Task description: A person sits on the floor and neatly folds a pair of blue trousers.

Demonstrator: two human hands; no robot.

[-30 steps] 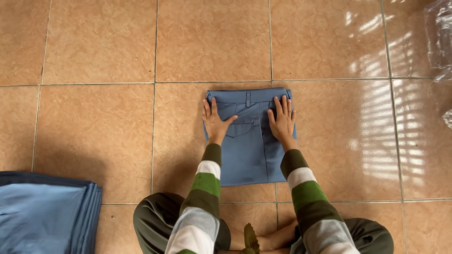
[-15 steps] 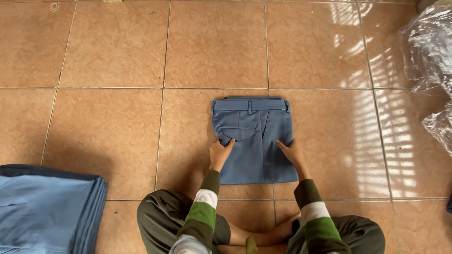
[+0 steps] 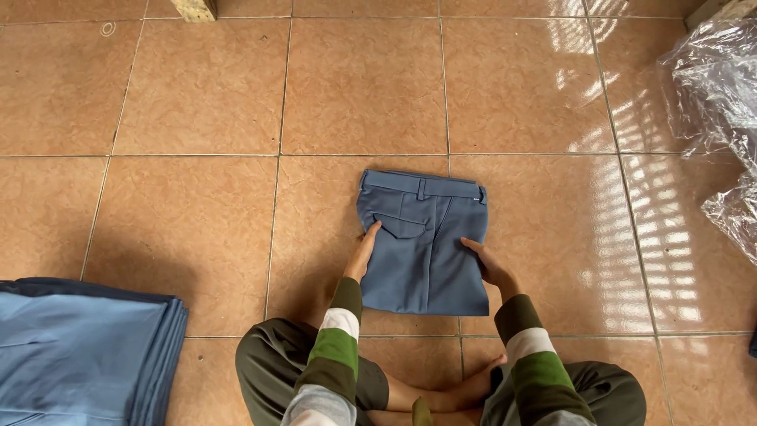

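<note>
A folded pair of blue trousers (image 3: 422, 241) lay flat on the tan tiled floor (image 3: 197, 221), waistband away from the person, just in front of their crossed legs. To the lower left, a stack of folded blue cloth (image 3: 79, 355) sat on the floor, well apart from the trousers. At the right edge, crumpled clear plastic wrapping (image 3: 721, 110) lay in a heap; what it held could not be told.

The left hand (image 3: 364, 252) rested against the left edge of the trousers, fingers straight and together, thumb up by the back pocket. The right hand (image 3: 487, 264) lay on the right edge, fingers flat on the cloth. Neither grip pinched the fabric; both were loosely spread and touching it. Striped green, white and grey sleeves covered both forearms.
</note>
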